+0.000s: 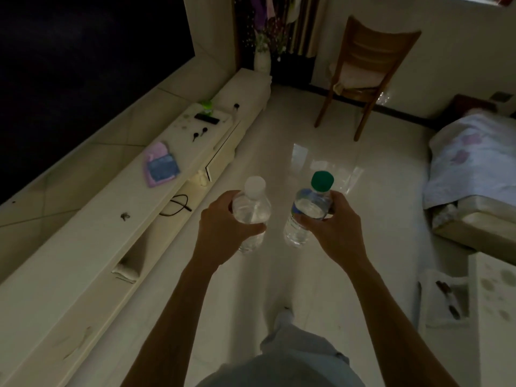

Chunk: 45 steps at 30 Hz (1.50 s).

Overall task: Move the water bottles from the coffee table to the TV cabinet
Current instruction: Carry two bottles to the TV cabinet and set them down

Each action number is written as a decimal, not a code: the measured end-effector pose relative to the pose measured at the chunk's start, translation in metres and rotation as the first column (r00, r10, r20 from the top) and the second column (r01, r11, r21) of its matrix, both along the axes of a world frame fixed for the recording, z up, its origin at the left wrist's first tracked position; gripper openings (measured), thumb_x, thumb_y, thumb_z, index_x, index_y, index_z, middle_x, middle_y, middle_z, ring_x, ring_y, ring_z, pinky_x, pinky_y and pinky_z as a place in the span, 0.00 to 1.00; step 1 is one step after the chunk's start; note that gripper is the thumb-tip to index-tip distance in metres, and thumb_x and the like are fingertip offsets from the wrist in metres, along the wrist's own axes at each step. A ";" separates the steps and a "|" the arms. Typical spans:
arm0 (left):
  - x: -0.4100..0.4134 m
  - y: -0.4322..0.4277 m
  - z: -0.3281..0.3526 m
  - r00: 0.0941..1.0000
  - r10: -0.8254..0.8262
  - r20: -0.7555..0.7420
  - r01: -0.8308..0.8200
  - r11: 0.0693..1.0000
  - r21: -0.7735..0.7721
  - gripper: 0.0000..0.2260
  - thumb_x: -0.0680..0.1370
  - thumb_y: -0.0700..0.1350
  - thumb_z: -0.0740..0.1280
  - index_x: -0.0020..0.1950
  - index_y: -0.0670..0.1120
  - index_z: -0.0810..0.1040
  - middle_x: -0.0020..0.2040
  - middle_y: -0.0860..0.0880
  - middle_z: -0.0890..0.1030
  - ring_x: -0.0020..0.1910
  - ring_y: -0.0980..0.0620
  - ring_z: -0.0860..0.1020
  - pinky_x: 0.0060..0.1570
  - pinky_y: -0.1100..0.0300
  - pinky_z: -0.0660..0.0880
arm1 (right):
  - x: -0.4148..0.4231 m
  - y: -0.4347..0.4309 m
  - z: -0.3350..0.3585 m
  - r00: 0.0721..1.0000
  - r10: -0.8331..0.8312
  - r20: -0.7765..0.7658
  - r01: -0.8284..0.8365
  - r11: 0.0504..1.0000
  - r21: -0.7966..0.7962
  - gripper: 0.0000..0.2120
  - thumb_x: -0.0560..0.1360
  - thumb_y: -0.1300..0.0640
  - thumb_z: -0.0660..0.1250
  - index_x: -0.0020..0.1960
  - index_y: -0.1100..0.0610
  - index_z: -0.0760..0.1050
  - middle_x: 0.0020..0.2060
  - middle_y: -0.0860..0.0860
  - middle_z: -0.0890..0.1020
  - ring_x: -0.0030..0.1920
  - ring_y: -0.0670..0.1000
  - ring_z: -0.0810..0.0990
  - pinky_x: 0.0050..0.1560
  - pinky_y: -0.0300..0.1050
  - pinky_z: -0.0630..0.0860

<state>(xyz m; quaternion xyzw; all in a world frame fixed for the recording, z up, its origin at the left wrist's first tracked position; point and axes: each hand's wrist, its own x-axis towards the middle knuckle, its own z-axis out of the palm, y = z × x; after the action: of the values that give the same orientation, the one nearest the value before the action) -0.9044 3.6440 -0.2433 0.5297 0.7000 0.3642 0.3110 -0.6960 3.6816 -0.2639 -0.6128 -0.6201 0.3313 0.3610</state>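
Observation:
My left hand (223, 222) grips a clear water bottle with a white cap (252, 208), held upright over the tiled floor. My right hand (332, 227) grips a second clear bottle with a green cap and a blue label (307, 210), tilted slightly. Both bottles hang in the air side by side in the middle of the view. The long cream TV cabinet (92, 236) runs along the left, under a dark TV screen (83, 65). The corner of the white coffee table (494, 297) shows at the right edge.
On the cabinet lie a pink and blue cloth (161, 165), a black cable (178, 205), a dark remote (206, 118) and a green object (206, 105). A wooden chair (368, 74) and a white vase (262, 58) stand ahead. A covered sofa (472, 174) sits right.

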 end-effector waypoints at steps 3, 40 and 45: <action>0.015 0.043 0.006 0.999 0.042 -0.001 -0.042 0.999 0.012 0.29 0.62 0.49 0.80 0.60 0.47 0.76 0.50 0.53 0.81 0.48 0.54 0.79 0.49 0.63 0.75 | 0.014 0.045 0.005 0.999 0.034 0.021 -0.035 0.999 0.022 0.33 0.65 0.48 0.78 0.65 0.56 0.71 0.51 0.44 0.80 0.48 0.46 0.81 0.50 0.35 0.75; -0.060 0.489 -0.011 0.992 -0.007 0.123 0.012 0.999 -0.036 0.30 0.60 0.51 0.80 0.60 0.51 0.76 0.52 0.54 0.82 0.51 0.54 0.80 0.51 0.57 0.78 | -0.067 0.471 0.021 0.999 -0.033 0.042 0.036 0.997 -0.061 0.32 0.66 0.50 0.77 0.66 0.57 0.70 0.57 0.49 0.81 0.54 0.48 0.80 0.58 0.52 0.79; -0.054 0.542 -0.020 0.992 0.005 0.129 0.003 0.998 -0.062 0.30 0.61 0.50 0.80 0.60 0.50 0.76 0.53 0.53 0.81 0.53 0.52 0.79 0.54 0.54 0.78 | -0.062 0.523 0.009 0.999 -0.022 0.035 0.024 0.996 -0.083 0.32 0.66 0.51 0.78 0.66 0.56 0.70 0.57 0.49 0.81 0.55 0.49 0.80 0.56 0.53 0.80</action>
<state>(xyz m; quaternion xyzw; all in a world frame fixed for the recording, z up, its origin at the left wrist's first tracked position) -0.9585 4.1861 -0.2629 0.4947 0.6898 0.3760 0.3716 -0.7576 4.2047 -0.2548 -0.6399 -0.6048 0.3420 0.3283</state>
